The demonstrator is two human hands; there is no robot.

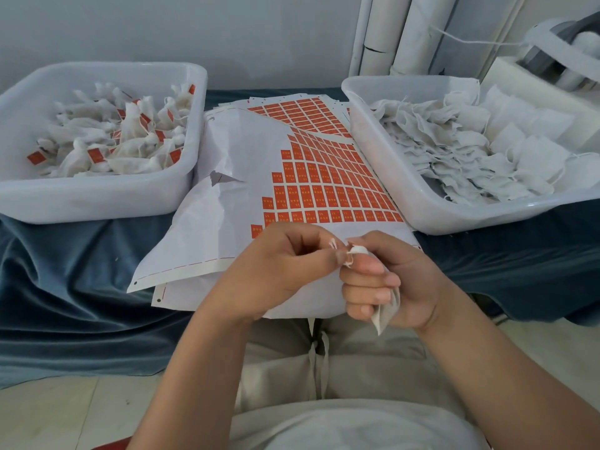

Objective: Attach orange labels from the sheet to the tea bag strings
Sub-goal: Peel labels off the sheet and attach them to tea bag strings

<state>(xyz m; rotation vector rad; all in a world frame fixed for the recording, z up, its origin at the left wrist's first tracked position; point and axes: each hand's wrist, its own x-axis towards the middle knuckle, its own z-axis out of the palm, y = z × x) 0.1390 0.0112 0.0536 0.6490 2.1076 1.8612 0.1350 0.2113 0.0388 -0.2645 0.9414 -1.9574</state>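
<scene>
A sheet of orange labels (324, 183) lies on the blue-covered table, its left part peeled bare. In front of it my right hand (389, 280) is closed around a white tea bag (386, 313), whose lower corner sticks out below my fingers. My left hand (285, 264) pinches the bag's white string (345, 251) at its top, thumb and forefinger touching my right forefinger. No orange label shows between my fingers.
A white tub (97, 196) at the left holds tea bags with orange labels on them. A white tub (406, 190) at the right holds unlabelled tea bags. More label sheets lie underneath. White rolls and a machine stand at the back right.
</scene>
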